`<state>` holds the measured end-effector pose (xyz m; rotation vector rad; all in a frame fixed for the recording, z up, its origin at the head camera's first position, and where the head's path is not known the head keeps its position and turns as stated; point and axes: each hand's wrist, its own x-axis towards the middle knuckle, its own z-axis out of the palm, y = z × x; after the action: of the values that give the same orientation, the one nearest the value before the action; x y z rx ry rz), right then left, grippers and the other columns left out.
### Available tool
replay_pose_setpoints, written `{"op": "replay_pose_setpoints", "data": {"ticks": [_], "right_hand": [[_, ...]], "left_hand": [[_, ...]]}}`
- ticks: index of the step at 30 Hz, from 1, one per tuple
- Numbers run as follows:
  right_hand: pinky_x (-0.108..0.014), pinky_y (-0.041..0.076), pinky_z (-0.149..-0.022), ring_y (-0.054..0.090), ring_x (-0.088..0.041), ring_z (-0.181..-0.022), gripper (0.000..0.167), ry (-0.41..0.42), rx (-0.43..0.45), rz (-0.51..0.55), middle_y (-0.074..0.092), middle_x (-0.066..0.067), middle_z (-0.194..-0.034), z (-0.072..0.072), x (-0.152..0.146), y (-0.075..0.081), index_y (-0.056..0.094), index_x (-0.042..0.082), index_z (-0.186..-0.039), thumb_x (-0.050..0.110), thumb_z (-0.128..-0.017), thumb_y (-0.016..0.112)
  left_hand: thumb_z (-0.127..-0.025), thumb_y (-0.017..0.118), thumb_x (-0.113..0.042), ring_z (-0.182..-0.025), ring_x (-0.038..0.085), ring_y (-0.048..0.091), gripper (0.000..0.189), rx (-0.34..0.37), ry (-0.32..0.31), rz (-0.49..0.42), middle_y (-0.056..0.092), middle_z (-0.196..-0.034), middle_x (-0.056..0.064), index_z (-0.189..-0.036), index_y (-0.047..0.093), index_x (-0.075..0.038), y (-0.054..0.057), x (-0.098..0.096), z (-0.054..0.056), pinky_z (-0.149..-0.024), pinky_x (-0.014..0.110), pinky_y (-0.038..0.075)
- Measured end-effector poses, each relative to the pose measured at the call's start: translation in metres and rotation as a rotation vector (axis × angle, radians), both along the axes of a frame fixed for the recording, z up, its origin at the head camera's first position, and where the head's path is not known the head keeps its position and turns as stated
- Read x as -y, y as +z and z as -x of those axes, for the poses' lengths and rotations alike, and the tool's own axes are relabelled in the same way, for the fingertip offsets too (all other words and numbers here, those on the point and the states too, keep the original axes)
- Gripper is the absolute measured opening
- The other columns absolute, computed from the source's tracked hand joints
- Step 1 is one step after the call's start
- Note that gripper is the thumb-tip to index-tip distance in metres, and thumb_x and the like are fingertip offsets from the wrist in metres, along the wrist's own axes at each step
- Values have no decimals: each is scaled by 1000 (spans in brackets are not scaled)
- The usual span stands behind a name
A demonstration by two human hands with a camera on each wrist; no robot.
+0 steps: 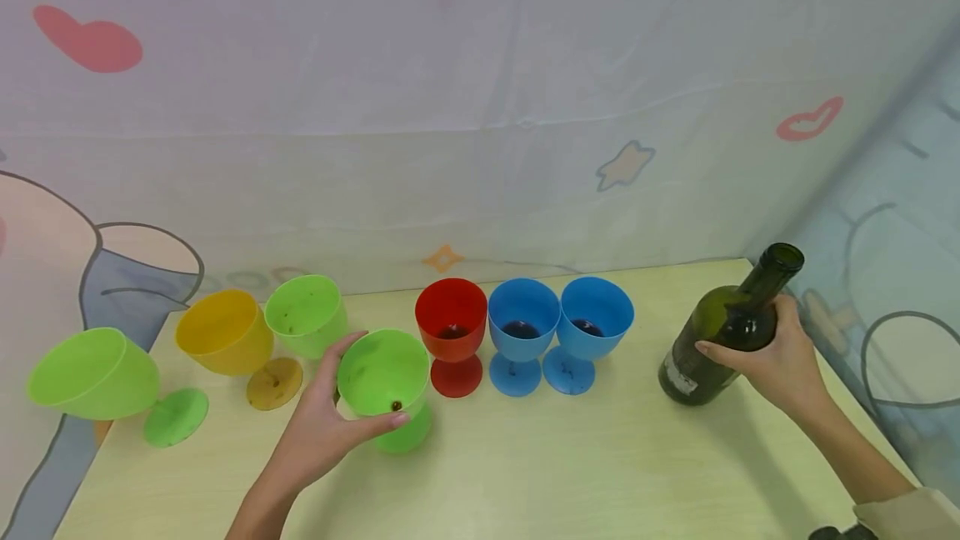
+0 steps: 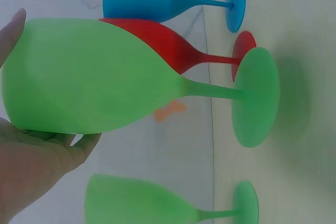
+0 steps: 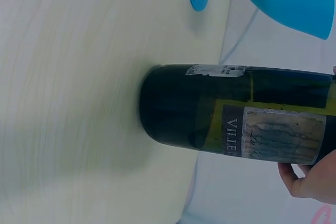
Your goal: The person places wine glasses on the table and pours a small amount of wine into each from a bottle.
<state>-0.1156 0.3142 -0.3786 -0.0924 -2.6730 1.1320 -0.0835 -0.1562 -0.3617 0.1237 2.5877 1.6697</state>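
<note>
My left hand (image 1: 318,430) grips a green plastic goblet (image 1: 381,369) round its bowl, thumb on the near side. A small dark spot shows inside that bowl. Whether the goblet's foot (image 2: 256,98) touches the table, I cannot tell. On the right, my right hand (image 1: 783,365) holds a dark green wine bottle (image 3: 181,111) by its upper body. The bottle's mouth is uncapped and its labels look worn. Between the hands stand a red goblet (image 1: 450,317) and two blue goblets (image 1: 522,307), (image 1: 596,302), each with dark liquid inside.
At the left of the pale wooden table (image 1: 570,473) stand a yellow goblet (image 1: 225,332) and two more green goblets (image 1: 93,373), (image 1: 303,315). A printed cloth (image 1: 480,107) hangs behind the table's back edge, and another stretch of it lines the right side.
</note>
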Motion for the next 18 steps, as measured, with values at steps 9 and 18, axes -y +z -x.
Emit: {"op": "replay_pose_setpoints", "data": {"ticks": [9,18], "right_hand": [[-55,37,-72,45,-47,-98,83,27,-20,-27,41,-29,-114,-2,6,1,24,-4,-128,23,-71,78],[-54,38,-72,46,-47,-98,83,47,-30,-40,44,-28,-112,-1,11,4,25,-4,-126,23,-70,80]], "left_hand": [[-61,86,-22,-108,23,46,88,0,-28,-40,48,-122,4,-132,34,-21,-2,-19,0,-88,43,40],[-60,86,-23,-109,23,46,89,18,-56,-40,49,-120,3,-132,35,-20,-1,-34,-1,-86,43,43]]}}
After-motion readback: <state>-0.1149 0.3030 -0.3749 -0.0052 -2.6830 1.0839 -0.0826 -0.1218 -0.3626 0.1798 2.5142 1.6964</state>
